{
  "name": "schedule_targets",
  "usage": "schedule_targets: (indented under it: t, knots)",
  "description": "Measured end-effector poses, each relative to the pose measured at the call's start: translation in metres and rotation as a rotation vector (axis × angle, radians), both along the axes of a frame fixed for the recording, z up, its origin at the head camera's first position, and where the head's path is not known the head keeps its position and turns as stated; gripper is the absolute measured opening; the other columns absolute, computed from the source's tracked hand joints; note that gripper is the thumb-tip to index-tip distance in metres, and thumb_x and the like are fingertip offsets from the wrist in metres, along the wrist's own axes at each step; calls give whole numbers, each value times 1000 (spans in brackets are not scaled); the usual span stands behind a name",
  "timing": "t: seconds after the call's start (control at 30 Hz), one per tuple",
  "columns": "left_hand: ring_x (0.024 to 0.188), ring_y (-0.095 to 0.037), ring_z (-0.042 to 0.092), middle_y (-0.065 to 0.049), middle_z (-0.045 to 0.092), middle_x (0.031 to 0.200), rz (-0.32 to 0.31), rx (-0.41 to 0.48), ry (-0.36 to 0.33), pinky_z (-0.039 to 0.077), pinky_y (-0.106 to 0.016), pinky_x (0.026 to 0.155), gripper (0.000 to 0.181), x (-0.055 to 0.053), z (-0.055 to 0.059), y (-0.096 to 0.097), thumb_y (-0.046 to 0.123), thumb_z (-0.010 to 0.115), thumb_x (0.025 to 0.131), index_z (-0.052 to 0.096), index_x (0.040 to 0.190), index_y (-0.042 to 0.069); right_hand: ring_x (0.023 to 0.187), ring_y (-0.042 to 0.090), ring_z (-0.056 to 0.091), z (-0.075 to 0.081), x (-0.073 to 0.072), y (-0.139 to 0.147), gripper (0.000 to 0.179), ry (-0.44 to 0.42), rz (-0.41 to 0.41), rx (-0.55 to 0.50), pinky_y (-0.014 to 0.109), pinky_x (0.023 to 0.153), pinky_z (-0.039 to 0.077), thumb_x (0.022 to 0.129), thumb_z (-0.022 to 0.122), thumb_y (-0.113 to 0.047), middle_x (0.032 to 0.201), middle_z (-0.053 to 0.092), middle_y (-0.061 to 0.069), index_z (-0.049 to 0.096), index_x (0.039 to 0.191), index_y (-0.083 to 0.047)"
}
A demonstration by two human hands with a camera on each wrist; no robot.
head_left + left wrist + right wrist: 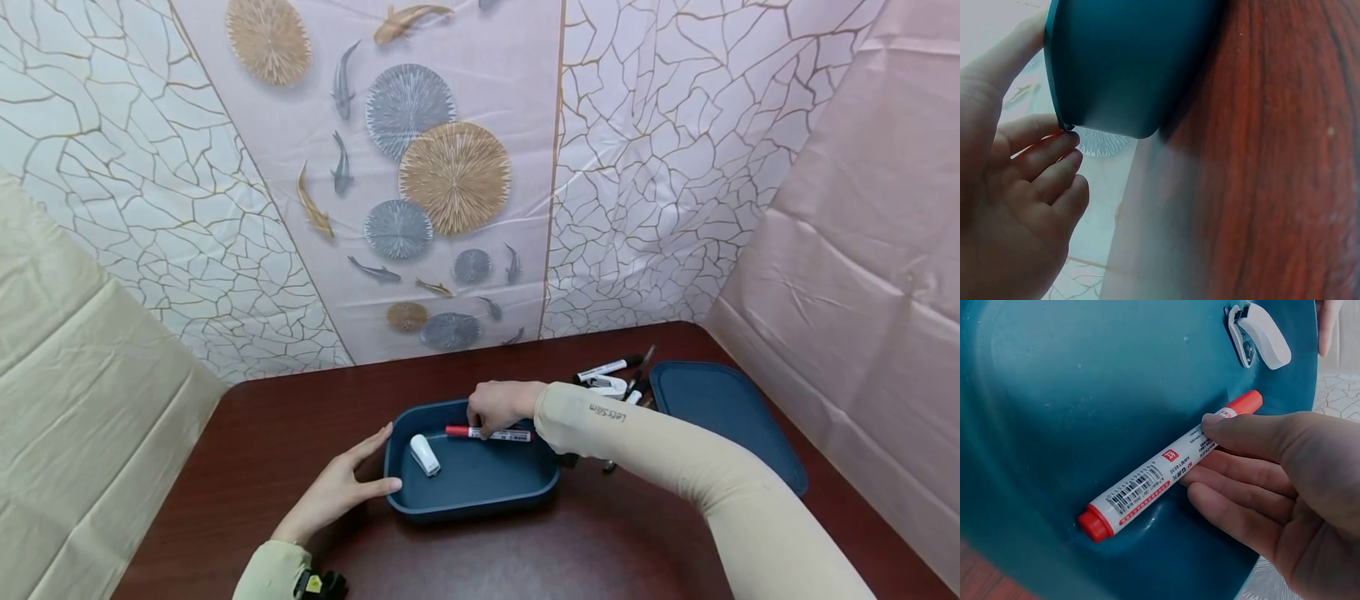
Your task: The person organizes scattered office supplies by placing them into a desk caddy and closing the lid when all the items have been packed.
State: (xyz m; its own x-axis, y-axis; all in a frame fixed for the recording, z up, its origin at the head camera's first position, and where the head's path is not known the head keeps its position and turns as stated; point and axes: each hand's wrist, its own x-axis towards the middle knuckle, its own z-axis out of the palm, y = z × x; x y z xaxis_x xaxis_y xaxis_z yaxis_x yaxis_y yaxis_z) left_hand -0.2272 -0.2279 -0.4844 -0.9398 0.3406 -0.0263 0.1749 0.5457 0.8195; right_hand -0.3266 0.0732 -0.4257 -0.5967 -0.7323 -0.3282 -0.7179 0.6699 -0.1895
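A red-capped marker [1147, 481] with a white barcoded barrel lies low inside the dark blue tray [468, 492]. My right hand [498, 404] reaches into that tray and pinches the marker near one end, thumb on top and fingers beneath. At the tray's left end, a small white stapler [425, 455] rests on the tray floor. My left hand [341, 487] is at the left rim, with thumb and index finger spread apart and touching it. In the left wrist view, the other fingers of that hand lie loosely at the tray's outer edge.
Right of the tray, partly behind my right sleeve [637, 437], lie a black-and-white marker [607, 369], a white object [606, 387] and several other pens. A flat blue lid [720, 408] lies at the table's right edge. Patterned cloth [457, 179] hangs behind the dark red table [300, 408].
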Motion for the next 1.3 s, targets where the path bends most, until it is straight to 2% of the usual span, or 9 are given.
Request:
schedule_targets:
  t: [0.43, 0.8, 0.93, 1.13, 1.3]
  knots:
    - [148, -34, 29, -2, 35, 161, 1, -44, -5, 30, -64, 112, 85, -2, 3, 1, 41, 81, 85, 38, 157, 28, 77, 2, 62, -1, 4, 0, 23, 6, -19, -12, 23, 73, 54, 94, 74, -21, 96, 70, -6, 75, 116, -15]
    - [148, -34, 30, -3, 36, 161, 17, -35, -17, 30, -65, 112, 85, -1, 2, 1, 41, 82, 84, 39, 157, 27, 72, 3, 60, -1, 6, -1, 23, 1, -30, -9, 23, 69, 52, 93, 76, -21, 91, 68, -7, 75, 115, -17]
    - [148, -35, 29, -2, 35, 161, 26, -26, -44, 30, -65, 111, 85, -1, 1, 2, 42, 82, 84, 39, 157, 29, 74, 2, 60, -2, 7, -1, 25, 7, -21, -4, 23, 70, 53, 92, 76, -21, 95, 69, -6, 74, 117, -16]
    - [148, -34, 29, -1, 36, 161, 24, -6, -38, 30, -65, 112, 85, -1, 1, 2, 40, 82, 84, 40, 156, 29, 79, 3, 60, -1, 6, -1, 27, 17, -16, 16, 23, 74, 53, 93, 75, -21, 103, 70, -4, 74, 119, -15]
    - [148, -34, 29, -1, 35, 161, 22, -6, -39, 30, -65, 111, 85, -1, 1, 2, 40, 82, 84, 39, 157, 28, 73, 3, 61, 1, 6, -1, 31, 0, -18, 7, 23, 69, 53, 93, 75, -24, 94, 70, -6, 72, 123, -15]
